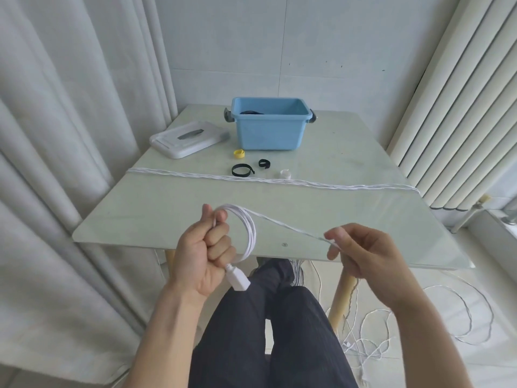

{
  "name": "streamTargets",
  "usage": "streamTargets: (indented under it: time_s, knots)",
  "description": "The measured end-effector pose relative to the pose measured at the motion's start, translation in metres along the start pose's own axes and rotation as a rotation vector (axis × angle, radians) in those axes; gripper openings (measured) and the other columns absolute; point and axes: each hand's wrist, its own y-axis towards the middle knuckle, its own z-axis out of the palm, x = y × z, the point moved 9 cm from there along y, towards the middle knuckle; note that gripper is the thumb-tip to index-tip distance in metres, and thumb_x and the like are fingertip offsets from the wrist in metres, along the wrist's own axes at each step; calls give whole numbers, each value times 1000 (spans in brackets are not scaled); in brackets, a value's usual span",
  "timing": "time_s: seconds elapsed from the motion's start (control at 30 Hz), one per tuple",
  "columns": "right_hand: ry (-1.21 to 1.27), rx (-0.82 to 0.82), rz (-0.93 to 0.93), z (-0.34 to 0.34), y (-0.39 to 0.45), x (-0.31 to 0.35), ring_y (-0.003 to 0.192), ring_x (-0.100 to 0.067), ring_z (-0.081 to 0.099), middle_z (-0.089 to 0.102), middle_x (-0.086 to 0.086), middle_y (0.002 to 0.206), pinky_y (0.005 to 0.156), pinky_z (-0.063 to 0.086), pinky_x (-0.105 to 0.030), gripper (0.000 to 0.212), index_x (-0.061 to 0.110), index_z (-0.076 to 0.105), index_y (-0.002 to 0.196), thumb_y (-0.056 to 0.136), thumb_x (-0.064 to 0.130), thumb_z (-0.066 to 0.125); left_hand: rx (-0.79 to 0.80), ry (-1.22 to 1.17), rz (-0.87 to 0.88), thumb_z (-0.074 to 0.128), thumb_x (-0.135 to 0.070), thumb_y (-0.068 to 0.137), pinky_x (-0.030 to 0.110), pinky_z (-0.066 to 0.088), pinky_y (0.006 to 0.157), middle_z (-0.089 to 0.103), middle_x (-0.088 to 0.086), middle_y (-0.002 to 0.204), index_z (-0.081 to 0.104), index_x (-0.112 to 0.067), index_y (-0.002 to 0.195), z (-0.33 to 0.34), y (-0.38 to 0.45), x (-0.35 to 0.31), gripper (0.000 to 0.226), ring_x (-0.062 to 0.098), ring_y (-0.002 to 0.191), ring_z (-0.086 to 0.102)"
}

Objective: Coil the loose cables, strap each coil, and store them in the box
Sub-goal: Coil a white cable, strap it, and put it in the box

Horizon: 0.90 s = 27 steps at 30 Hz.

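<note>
We see the left hand (205, 254) with its fingers (221, 242) curled tightly into a fist around a small coil (250, 233) of white cable, and the white plug (237, 279) of this cable sticks out below the fist, over the dark trousers (268, 326) of the person. The right hand (361, 253) pinches the same cable with narrow fingertips (334, 235), so one thin strand (285, 224) runs tight from the coil to this pinch, in the air just above the near edge of the surface (173, 203). This surface is pale green and glossy. On its far part stands the blue box (270, 127), open, with something dark inside that we cannot tell exactly, and just to the left of the box lies the white lid (188, 138). In front of the box we see a yellow strap (239, 154), two black straps (242, 170) and a small whitish strap (285, 173), all apart from each other. A second white cable bundle (251, 179) lies stretched across the whole surface, between the straps and the hands. Pale curtains (56, 135) hang on the left and vertical blinds (458, 107) on the right. More loose white cable (419, 326) lies on the floor at the right, below the right hand.
</note>
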Motion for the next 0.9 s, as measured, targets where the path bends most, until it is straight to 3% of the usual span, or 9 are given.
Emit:
streamTargets:
  time_s: [0.1,0.2,0.4,0.5,0.63,0.7,0.77,0.83,0.9]
  knots:
    - [-30,57,58,15,-11,-19,46,-13,38,68,-9,72,46,34,-19,22,3,70,89,83,24,74,18,-129,53,39,-38,99,19,16,41,11,-8,61,67,-11,91,1,0,2,40,10,48,7]
    - [-244,130,141,35,-21,-39,49,-16,55,74,-6,77,54,44,-29,7,17,71,91,88,17,77,5,-186,73,39,-35,100,22,24,52,20,-7,69,58,-4,117,1,2,5,39,11,57,16]
    - [-396,284,186,83,-36,-48,64,-21,72,74,-3,80,65,59,-34,6,15,66,91,94,16,61,29,-62,219,31,-43,103,26,33,60,27,-4,70,47,-16,91,12,2,-7,34,14,58,27]
    - [-481,313,79,105,-37,-36,62,-12,70,73,7,78,66,49,-14,11,20,69,86,93,21,61,95,15,268,31,-62,95,28,33,66,32,-2,73,49,-10,103,18,-1,-12,55,16,63,29]
    - [-478,293,-36,113,-33,-13,78,4,69,75,17,86,78,52,-12,14,20,78,92,91,20,64,43,330,238,30,-65,88,28,36,70,40,-3,73,46,-8,122,8,1,-3,69,14,65,37]
    - [-487,264,-94,108,-29,-1,90,6,69,76,17,93,84,53,-14,16,19,79,97,91,15,65,57,697,224,31,-63,90,28,39,75,43,-3,71,49,-12,117,10,-1,3,61,15,69,44]
    - [-522,216,-151,100,-23,12,91,7,68,76,17,94,80,50,-10,16,20,78,97,92,11,66,150,1018,216,36,-45,102,34,42,81,44,1,68,54,-11,101,17,-7,13,39,15,77,51]
    - [-591,187,-188,93,-18,20,88,8,67,75,18,92,74,46,-6,16,22,78,95,92,11,66,148,1123,180,37,-24,107,37,44,76,45,3,63,58,-10,96,12,-9,18,28,17,69,47]
    - [-625,164,-187,87,-15,21,80,8,67,74,20,86,69,45,-6,14,24,76,94,92,14,67,149,1176,135,38,-19,107,30,42,68,46,-2,62,62,-11,95,7,-9,21,27,15,63,44]
